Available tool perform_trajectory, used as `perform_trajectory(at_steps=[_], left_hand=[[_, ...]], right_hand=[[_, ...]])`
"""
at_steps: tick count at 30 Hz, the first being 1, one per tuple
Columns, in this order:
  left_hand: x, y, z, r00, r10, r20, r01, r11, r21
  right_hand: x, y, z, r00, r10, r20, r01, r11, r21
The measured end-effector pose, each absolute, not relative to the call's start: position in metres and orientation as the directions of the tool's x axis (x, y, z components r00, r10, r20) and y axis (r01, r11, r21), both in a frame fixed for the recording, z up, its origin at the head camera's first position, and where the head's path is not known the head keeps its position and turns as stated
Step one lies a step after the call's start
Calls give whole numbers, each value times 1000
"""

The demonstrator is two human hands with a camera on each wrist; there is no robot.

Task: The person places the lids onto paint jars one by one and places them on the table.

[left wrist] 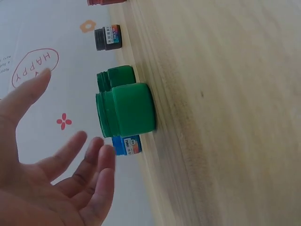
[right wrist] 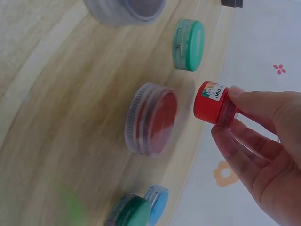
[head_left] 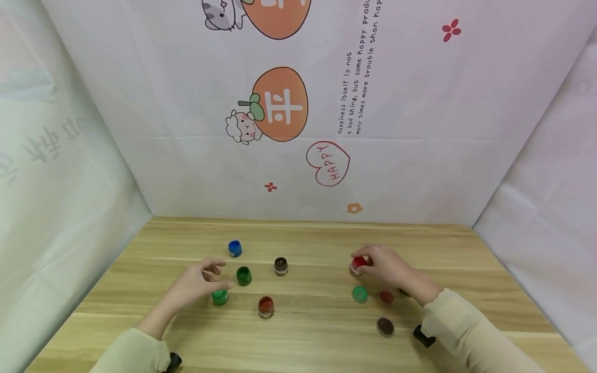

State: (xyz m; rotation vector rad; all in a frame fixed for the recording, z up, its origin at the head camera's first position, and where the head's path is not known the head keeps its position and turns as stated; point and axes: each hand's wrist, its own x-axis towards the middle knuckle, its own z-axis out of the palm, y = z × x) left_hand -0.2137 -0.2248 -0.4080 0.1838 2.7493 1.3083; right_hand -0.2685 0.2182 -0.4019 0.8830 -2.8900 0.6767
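My right hand (head_left: 384, 267) pinches a small red paint jar (right wrist: 206, 102) by its threaded neck, thumb on one side and fingers on the other. No lid shows on this jar. At the left, my left hand (head_left: 196, 282) hovers with parted, loosely bent fingers and holds nothing. Nearest to it stands a bright green paint jar (left wrist: 134, 109), without a lid; a gap shows between it and the fingers in the left wrist view. Just beyond are a dark green jar (head_left: 244, 276) and a blue jar (head_left: 235, 249), both uncovered.
A dark brown jar (head_left: 281, 267) and a reddish-brown jar (head_left: 266, 307) stand mid-table. Around the right forearm lie a green lid (head_left: 359, 294), a red lid (head_left: 386, 297) and a brown lid (head_left: 385, 327). A blue lid (right wrist: 159, 207) rests beside a dark green lid (right wrist: 134, 213).
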Motion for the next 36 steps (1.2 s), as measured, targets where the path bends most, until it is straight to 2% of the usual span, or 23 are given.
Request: perform_trajectory(at_steps=[8, 18, 25, 36], left_hand=[[-213, -228, -413, -954, 283, -103, 106, 636, 765], [-214, -222, -416, -969, 199, -146, 30, 683, 730], [-213, -219, -412, -967, 187, -170, 26, 743, 669], [-214, -221, -416, -969, 175, -173, 6, 719, 695]], right_hand=[[-268, 218, -405, -859, -495, 126, -501, 767, -400], [-270, 217, -408, -861, -492, 128, -501, 775, -386], [-271, 219, -411, -866, -482, 133, -494, 783, -379], [-272, 218, -413, -855, -500, 141, -515, 780, -356]])
